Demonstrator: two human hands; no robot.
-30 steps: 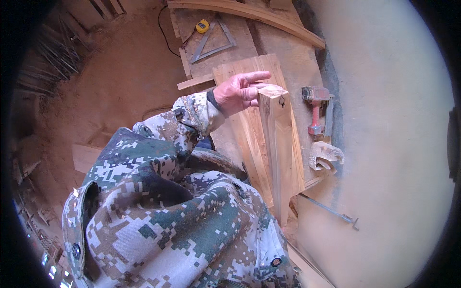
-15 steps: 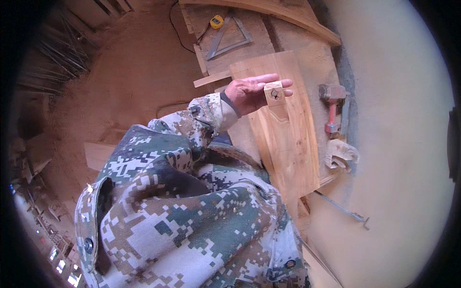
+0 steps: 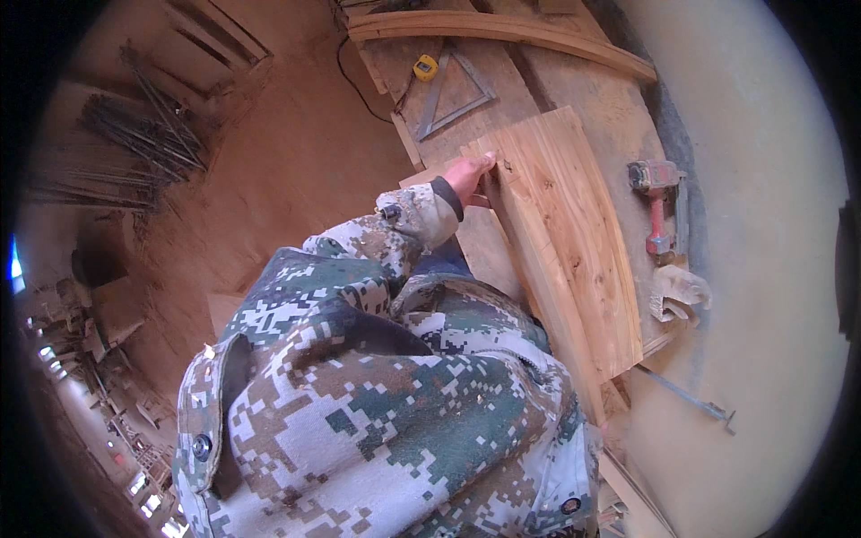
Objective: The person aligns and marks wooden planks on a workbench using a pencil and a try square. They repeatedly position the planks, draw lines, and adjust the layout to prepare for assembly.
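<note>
A long, square-sectioned wooden bar [image 3: 536, 260] runs along the left edge of a wide, grained wooden panel [image 3: 578, 233]. My left hand [image 3: 468, 176] is closed round the bar's far end, one finger on its upper face and the others lower on its side. A small dark knot shows on the wood just beside the fingertip. The near end of the bar passes close to my camouflage jacket [image 3: 386, 403], which hides part of it. No part of my right hand shows.
Beyond the panel lie a metal triangle square [image 3: 462, 112], a yellow tape measure [image 3: 425, 67] and a curved wooden piece [image 3: 502, 29]. To the right are a red cordless power tool [image 3: 657, 202], a pale glove [image 3: 679, 294] and a metal clamp bar [image 3: 691, 398].
The bar's far end, earlier lifted toward me on my spread fingers, now lies lower against the panel's left edge. My left hand has closed round it. The view has shifted slightly.
</note>
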